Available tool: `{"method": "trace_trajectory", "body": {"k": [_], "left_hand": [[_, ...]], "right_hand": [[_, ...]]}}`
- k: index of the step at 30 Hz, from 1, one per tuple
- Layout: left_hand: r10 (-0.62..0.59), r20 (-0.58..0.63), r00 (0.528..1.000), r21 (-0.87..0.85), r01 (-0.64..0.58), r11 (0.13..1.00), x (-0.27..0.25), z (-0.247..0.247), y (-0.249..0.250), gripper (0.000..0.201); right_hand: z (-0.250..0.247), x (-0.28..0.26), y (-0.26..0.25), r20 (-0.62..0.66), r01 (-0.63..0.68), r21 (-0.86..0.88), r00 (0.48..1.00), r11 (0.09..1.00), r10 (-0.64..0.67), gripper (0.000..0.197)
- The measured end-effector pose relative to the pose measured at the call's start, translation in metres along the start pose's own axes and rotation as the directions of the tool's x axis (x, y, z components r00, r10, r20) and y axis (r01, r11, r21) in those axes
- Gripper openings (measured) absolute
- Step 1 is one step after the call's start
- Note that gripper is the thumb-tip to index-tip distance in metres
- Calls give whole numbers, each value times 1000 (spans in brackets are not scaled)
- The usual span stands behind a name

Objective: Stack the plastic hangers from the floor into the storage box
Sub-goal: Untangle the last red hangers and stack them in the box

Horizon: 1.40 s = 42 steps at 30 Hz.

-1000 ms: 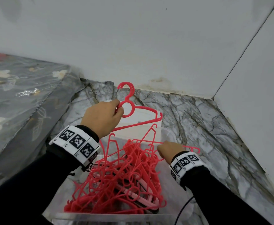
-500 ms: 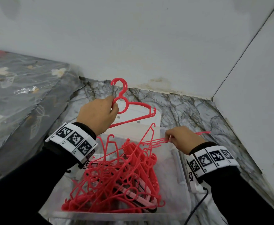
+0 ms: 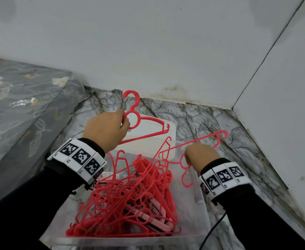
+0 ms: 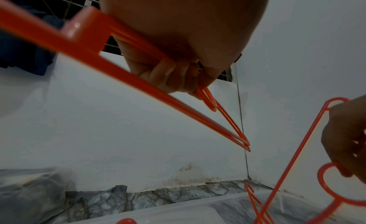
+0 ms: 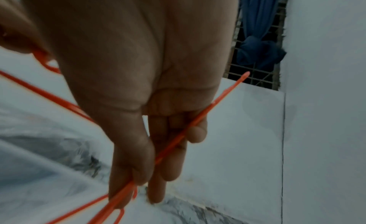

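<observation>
Right hand [image 3: 200, 156] has lifted a thin red hanger [image 3: 198, 143] over the clear box [image 3: 201, 210].

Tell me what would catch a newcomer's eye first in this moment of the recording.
The tangled heap of bright red plastic hangers filling the clear plastic storage box on the grey marble-patterned floor stands out first. Above it, the left hand grips one red hanger near its hook, while the right hand holds a second red hanger over the box's right side.
</observation>
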<state>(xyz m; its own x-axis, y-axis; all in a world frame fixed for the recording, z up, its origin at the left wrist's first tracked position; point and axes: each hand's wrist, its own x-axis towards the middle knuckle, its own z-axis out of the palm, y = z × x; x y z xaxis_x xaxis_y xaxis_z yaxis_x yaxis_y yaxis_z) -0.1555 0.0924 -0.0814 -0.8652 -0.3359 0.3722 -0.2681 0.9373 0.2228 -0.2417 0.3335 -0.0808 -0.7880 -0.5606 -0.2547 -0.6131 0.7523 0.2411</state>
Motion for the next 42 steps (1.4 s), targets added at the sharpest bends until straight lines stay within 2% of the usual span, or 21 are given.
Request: {"method": "trace_trajectory", "body": {"k": [4,8,11,13,14,15,17,18,20,21,22,23,25,26,28,31,33,34,38,42], "left_hand": [[-34,-51,998,-21,33,999,0,-1,-2,26],[-61,-97,993,-39,58,998,0,-4,-6,28],[-83,-96,992,-67,77,995,1,-5,-6,28],[-94,-79,992,-89,87,992,2,-5,-6,28],[-100,-74,992,-98,92,991,3,-6,-6,28],[-106,-72,992,-107,98,989,3,-6,-6,27],[-116,-75,990,-127,106,986,4,-6,-6,25],[-118,-76,990,-142,106,984,4,-6,-6,24],[-114,-66,991,-183,100,978,5,-5,-5,23],[-109,-57,992,-208,95,973,5,-5,-4,24],[-104,-48,993,-234,90,968,6,-5,-4,24],[-99,-41,994,-259,85,962,6,-4,-3,24],[-93,-18,996,-299,83,951,6,-2,0,25],[-91,4,996,-322,87,943,5,-1,2,27],[-65,68,996,-393,86,915,4,1,6,29],[65,136,989,-481,9,877,-3,4,16,34],[145,145,979,-472,-61,880,-9,5,24,39],[168,160,973,-469,-75,880,-12,6,28,40],[201,175,964,-471,-98,877,-14,8,36,46],[197,94,976,-366,-150,918,-12,10,31,48]], "right_hand": [[-16,-11,15,-91,24,126,996,992,-12,27],[-23,-17,18,-212,46,131,977,990,-18,24],[-27,-17,23,-332,20,154,943,988,33,21],[-29,-15,27,-373,15,234,925,972,76,19],[-28,-14,28,-377,29,332,920,943,104,19],[-28,-13,28,-368,50,455,920,889,136,19],[-24,-8,24,-321,72,698,921,712,222,20],[-22,-5,21,-276,67,808,920,585,277,21],[-20,-2,12,-143,58,967,928,248,343,24],[-20,-1,7,-81,59,995,939,76,334,25],[-20,0,1,-45,65,996,951,-55,305,26],[-21,0,-4,-38,77,988,963,-136,267,27],[-22,2,-14,-84,125,971,976,-204,200,26],[-23,3,-18,-118,155,966,977,-206,180,26],[-22,6,-27,-183,207,967,970,-149,160,23],[-18,9,-39,-281,276,960,947,55,158,20],[-17,12,-47,-362,325,924,913,202,189,21],[-17,13,-51,-394,344,908,896,240,204,21],[-20,14,-66,-431,377,894,870,240,239,13],[-19,16,-69,-461,363,868,843,339,279,13]]}}
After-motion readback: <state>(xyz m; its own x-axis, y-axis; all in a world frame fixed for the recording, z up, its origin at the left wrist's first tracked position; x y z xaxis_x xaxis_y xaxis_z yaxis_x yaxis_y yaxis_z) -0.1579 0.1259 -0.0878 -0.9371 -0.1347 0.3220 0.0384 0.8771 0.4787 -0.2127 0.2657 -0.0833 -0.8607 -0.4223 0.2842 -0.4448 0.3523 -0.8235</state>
